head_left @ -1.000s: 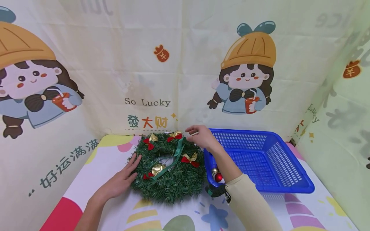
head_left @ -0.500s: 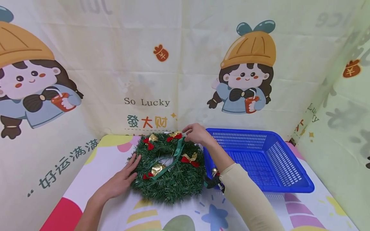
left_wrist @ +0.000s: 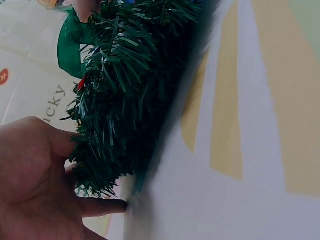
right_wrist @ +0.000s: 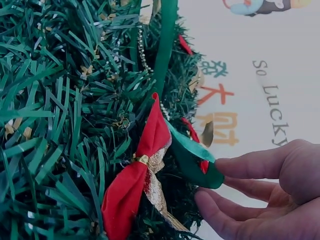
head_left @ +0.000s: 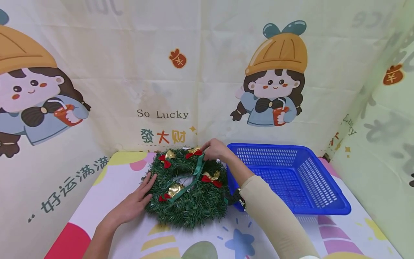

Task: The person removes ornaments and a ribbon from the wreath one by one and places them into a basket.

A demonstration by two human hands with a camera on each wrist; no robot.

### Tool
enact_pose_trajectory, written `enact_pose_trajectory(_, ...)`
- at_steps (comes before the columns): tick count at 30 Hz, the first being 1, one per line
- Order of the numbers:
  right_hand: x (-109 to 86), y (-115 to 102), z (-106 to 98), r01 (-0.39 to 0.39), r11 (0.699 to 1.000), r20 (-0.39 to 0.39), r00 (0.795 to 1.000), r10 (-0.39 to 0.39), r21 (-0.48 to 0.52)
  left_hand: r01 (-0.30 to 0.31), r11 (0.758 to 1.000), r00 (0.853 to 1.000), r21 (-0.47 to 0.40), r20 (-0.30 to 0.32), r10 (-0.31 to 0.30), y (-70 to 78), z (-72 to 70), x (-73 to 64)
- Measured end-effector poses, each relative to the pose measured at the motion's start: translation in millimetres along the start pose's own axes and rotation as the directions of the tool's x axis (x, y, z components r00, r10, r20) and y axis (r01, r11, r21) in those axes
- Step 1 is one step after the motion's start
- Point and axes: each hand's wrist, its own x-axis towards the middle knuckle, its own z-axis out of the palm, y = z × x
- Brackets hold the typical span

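A green artificial wreath lies on the table, set with several red-and-gold bows. A green ribbon crosses its centre hole. My right hand is at the wreath's far right side; in the right wrist view its thumb and forefinger pinch the end of the green ribbon, close to a red bow with a gold tail. With fingers extended, my left hand rests against the wreath's left edge. The left wrist view shows that hand touching the green needles.
A blue plastic basket stands right of the wreath, its near left corner hidden by my right forearm. A dark strap device sits under that forearm. The patterned tablecloth meets a printed cloth wall behind.
My right hand has moved slightly left to the ribbon's far end and closed its fingers there. The forearm now hides the baubles in the basket corner. My left hand stays put.
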Motion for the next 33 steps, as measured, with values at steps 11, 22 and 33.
enact_pose_trajectory(11, 1.5, -2, 7, 0.021, 0.999, 0.020, 1.000, -0.020, -0.044, 0.015, 1.000, 1.000, 0.017, 0.002, -0.015, 0.7, -1.2, -0.3)
enact_pose_trajectory(22, 1.5, -1, 7, 0.062, 0.997, 0.024, 0.998, -0.061, -0.054, 0.027, 0.999, 1.000, 0.022, 0.001, -0.027, 2.4, -0.7, -0.4)
enact_pose_trajectory(33, -10.1, -7, -1, 0.113, 0.993, 0.027, 0.993, -0.114, 0.030, 0.014, 1.000, 1.000, 0.026, -0.007, -0.014, 2.2, -0.5, -1.0)
